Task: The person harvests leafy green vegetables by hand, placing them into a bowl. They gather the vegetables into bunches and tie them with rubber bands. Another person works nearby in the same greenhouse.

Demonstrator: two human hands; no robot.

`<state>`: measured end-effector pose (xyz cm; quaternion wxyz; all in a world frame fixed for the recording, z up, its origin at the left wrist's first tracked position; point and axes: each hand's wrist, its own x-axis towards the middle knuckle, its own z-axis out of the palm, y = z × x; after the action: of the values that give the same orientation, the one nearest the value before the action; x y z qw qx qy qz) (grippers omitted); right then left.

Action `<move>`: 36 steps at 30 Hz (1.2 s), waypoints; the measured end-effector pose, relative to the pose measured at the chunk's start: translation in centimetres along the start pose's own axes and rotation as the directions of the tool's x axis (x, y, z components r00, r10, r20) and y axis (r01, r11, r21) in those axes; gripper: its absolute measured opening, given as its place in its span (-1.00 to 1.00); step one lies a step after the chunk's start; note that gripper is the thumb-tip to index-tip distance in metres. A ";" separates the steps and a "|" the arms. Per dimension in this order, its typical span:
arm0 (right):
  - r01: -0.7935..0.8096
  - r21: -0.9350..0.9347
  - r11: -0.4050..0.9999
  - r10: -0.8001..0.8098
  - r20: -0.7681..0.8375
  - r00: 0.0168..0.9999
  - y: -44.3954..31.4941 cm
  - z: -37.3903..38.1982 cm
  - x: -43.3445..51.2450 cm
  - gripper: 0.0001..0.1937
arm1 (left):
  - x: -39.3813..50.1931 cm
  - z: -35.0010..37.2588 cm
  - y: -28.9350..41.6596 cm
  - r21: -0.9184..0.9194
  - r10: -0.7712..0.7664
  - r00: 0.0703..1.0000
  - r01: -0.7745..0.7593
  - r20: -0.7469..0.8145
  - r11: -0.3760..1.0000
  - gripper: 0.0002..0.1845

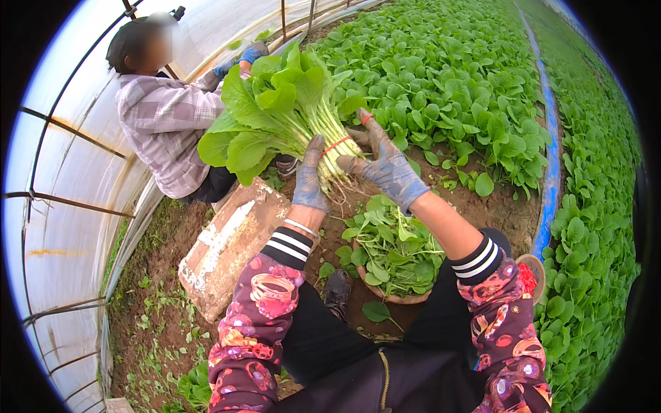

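Observation:
Upright leafy greens with pale stems form a bunch [289,103] in front of me, leaves to the upper left and thin roots [340,190] hanging at the lower end. A red rubber band [335,146] circles the stems. My left hand [310,178], in a soiled blue-grey glove, grips the bunch from the left, thumb along the stems. From the right, my gloved right hand [390,168] holds the root end, with its thumb in front and some fingers hidden behind. Around its raised forefinger sits another red band [366,119].
Below my hands, a round basin [397,298] holds loose greens. A worn, pale block-like box [232,248] lies left. Red bands [525,279] fill a small bowl [539,281] by my right sleeve. A person [165,118] crouches near the plastic greenhouse wall [67,165]. A blue hose [550,170] divides the crop beds.

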<state>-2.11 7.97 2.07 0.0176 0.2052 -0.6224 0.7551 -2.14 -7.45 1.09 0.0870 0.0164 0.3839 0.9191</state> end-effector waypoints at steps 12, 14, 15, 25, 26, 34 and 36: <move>0.347 -0.352 0.869 -0.332 0.104 0.938 -3.9 0.5 -0.9 0.04 | -0.9 0.9 1.5 0.060 -0.013 0.932 -0.010 0.362 0.998 0.05; 0.367 -0.280 0.887 -0.359 0.082 0.930 -2.9 -0.1 -0.6 0.05 | -2.1 3.0 1.6 0.051 -0.044 0.899 0.023 0.435 0.998 0.09; 0.378 -0.243 0.893 -0.371 0.075 0.926 -2.7 -0.2 -0.4 0.06 | -2.3 3.3 1.5 0.059 -0.045 0.902 0.022 0.430 0.998 0.10; 0.105 0.176 0.979 -0.147 0.247 0.958 -4.8 -1.3 -0.3 -0.23 | -2.9 2.5 1.8 0.012 -0.046 0.957 0.044 0.285 0.999 0.01; 0.120 0.212 0.970 -0.170 0.240 0.956 -5.4 -1.2 -0.4 -0.28 | -2.9 2.5 2.0 0.008 -0.020 0.951 0.019 0.309 1.000 -0.01; 0.322 -0.100 0.941 -0.268 0.358 0.894 -6.0 5.3 -2.8 -0.37 | -7.5 0.0 5.3 -0.421 -0.042 0.953 0.171 0.299 0.891 -0.12; 0.273 -0.004 0.962 -0.246 0.419 0.874 -5.9 7.0 -2.7 -0.37 | -8.7 -2.1 6.9 -0.372 0.045 0.974 0.043 0.224 0.927 -0.14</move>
<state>4.06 3.29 7.65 -0.0072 0.4417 -0.6022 0.6650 5.24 -15.18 4.86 0.1317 0.1053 0.1890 0.9674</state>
